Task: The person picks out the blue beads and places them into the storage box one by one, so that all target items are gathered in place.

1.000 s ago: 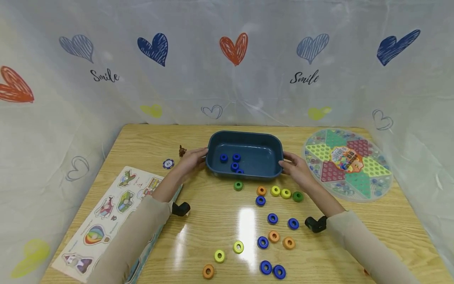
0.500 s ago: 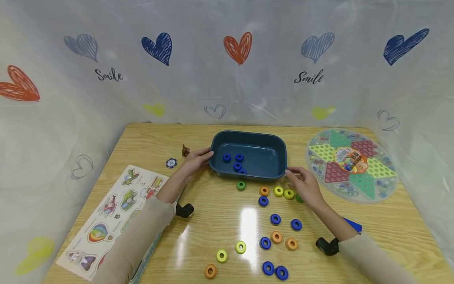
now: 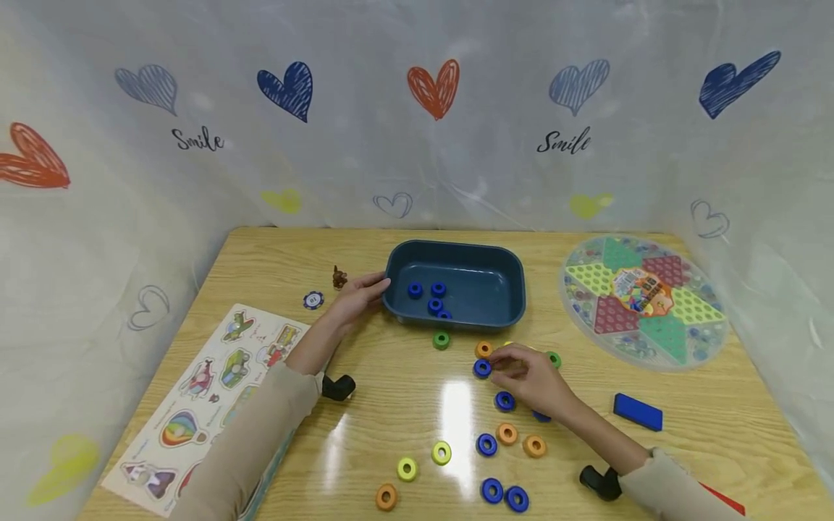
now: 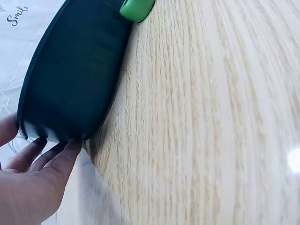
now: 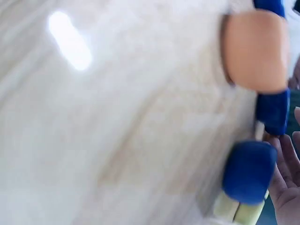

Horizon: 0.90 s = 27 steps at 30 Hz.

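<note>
In the head view a dark blue-green plastic bin (image 3: 485, 318) stands at the far middle of the table, with several blue rings (image 3: 435, 305) on its floor. My left hand (image 3: 357, 298) grips the bin's left end, thumb at the rim and fingers against the outer wall, as the left wrist view confirms. My right hand (image 3: 531, 376) is over the table in front of the bin, thumb and fingers apart, fingertips right at a blue ring (image 3: 482, 368). An orange ring (image 3: 484, 349) lies just behind that one. The hand partly hides yellow and blue rings.
More orange, yellow and blue rings (image 3: 491, 490) lie scattered nearer the front. A green ring (image 3: 441, 340) is close before the bin. Left are a picture puzzle board (image 3: 215, 391), a poker chip (image 3: 313, 300) and a small brown figure (image 3: 339, 278); right, a round game board (image 3: 645, 300) and blue block (image 3: 638, 412).
My right hand has let go of the bin's right end and come down toward the front to the rings. The blue block has come into view. My left hand keeps its place on the bin.
</note>
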{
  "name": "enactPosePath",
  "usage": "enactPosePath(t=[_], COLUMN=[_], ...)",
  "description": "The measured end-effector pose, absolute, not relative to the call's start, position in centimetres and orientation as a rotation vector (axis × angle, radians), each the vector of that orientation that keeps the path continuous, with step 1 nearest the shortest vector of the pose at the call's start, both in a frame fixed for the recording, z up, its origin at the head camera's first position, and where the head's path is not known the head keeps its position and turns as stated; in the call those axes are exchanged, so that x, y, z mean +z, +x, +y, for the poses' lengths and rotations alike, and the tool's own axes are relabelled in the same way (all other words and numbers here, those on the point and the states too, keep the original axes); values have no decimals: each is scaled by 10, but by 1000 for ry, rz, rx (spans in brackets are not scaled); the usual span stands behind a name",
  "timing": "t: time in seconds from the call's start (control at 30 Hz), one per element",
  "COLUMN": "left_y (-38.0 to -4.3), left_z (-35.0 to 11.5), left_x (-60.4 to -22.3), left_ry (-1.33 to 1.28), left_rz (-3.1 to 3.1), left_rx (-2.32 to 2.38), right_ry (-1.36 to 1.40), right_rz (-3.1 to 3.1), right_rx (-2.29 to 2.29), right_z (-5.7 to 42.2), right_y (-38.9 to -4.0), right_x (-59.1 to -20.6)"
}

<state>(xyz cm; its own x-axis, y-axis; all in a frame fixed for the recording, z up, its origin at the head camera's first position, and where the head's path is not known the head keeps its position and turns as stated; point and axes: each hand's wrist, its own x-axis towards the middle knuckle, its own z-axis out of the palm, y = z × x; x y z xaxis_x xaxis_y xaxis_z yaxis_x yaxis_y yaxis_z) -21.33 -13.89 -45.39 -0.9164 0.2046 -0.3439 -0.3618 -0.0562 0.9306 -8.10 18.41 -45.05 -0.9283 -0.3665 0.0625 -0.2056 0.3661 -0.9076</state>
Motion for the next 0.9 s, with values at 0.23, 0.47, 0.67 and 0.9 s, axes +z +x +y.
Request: enactPosePath(t=[0.23,0.47,0.67,0.9], left_y=[-212,-212,-212,-212], left_z=[-140,-139,-139,-138], left_x=[-454,-456,-456,-456], left_ry=[-174,-165,-193,-198], left_rz=[1830,1819,1826,1802], left_rx=[2041,2056,2041,2053], right_ry=[-666,-686,-698,-714], right_rz=[2545,2589,2597,2581], right_rx=[-1476,-1421,-1450,-1421], right_z=[177,175,172,169], right_y=[-85,-88,-90,-91], right_x=[-474,-477,-477,-475])
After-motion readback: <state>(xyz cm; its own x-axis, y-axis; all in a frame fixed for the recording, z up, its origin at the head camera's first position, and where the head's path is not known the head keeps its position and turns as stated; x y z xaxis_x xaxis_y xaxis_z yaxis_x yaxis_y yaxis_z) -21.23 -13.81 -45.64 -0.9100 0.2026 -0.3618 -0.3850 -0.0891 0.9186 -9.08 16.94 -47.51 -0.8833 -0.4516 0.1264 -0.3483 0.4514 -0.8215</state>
